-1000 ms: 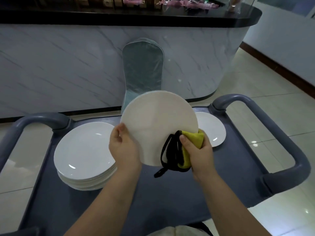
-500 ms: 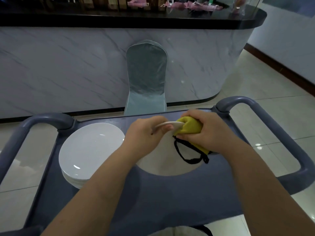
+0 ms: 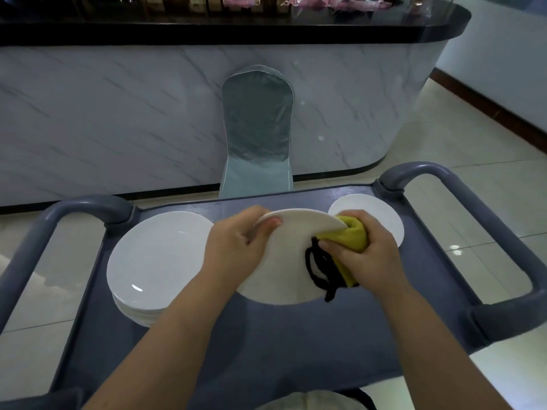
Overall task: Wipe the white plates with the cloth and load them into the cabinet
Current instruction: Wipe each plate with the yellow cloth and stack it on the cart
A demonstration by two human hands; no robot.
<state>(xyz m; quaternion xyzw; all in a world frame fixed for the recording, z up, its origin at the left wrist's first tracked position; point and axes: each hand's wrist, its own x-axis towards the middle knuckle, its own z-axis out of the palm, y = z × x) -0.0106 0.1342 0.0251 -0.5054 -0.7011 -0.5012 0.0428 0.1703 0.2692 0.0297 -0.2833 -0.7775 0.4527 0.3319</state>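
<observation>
My left hand (image 3: 236, 250) clamps the plate (image 3: 284, 261) rim; my right hand (image 3: 367, 258) presses the cloth (image 3: 353, 238) on its opposite edge, probably wrapping it.

Landmark: cart (image 3: 266, 344). On its top, at the left, a stack of plates (image 3: 157, 261). At the far right corner of the top, a single plate (image 3: 381, 214). Between them, over the middle of the cart, a held plate (image 3: 284, 261), tilted; left hand (image 3: 236, 247) on its left rim, right hand (image 3: 370, 255) at its right rim with the cloth (image 3: 352, 235) against the edge. Beyond the cart's far edge, a chair (image 3: 257, 137); behind the chair, a counter (image 3: 118, 113).
</observation>
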